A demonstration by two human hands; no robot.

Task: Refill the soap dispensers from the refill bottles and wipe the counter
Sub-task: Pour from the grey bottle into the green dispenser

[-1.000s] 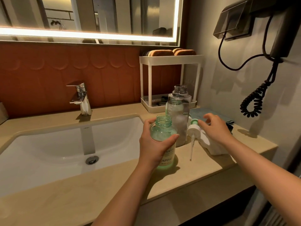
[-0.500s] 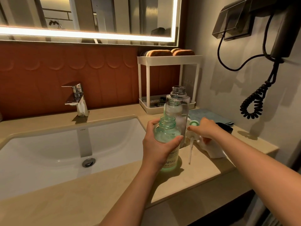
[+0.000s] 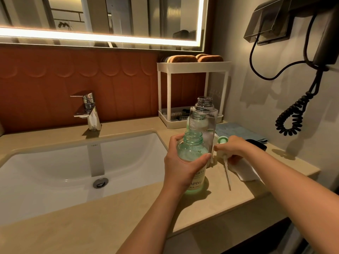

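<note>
An uncapped green soap bottle (image 3: pixel 192 149) stands on the beige counter (image 3: pixel 238 189) right of the sink. My left hand (image 3: pixel 180 165) grips its body. Just behind it stands a taller clear bottle (image 3: pixel 202 118), also uncapped. My right hand (image 3: pixel 233 148) grips a green and white pump head (image 3: pixel 222 140), whose long white tube (image 3: pixel 227 175) slants down towards the counter. A white cloth (image 3: pixel 245 170) lies under that hand.
A white sink (image 3: pixel 55 173) with a chrome tap (image 3: pixel 89 112) fills the left. A white two-tier rack (image 3: pixel 192 92) with sponges stands at the back. A blue cloth (image 3: pixel 240 132) and a black object (image 3: pixel 256 143) lie near the wall. A corded hair dryer (image 3: pixel 311 52) hangs above.
My right hand has come down onto the pump head, closed round it and lifted it slightly towards the bottles. My left hand stays on the green bottle.
</note>
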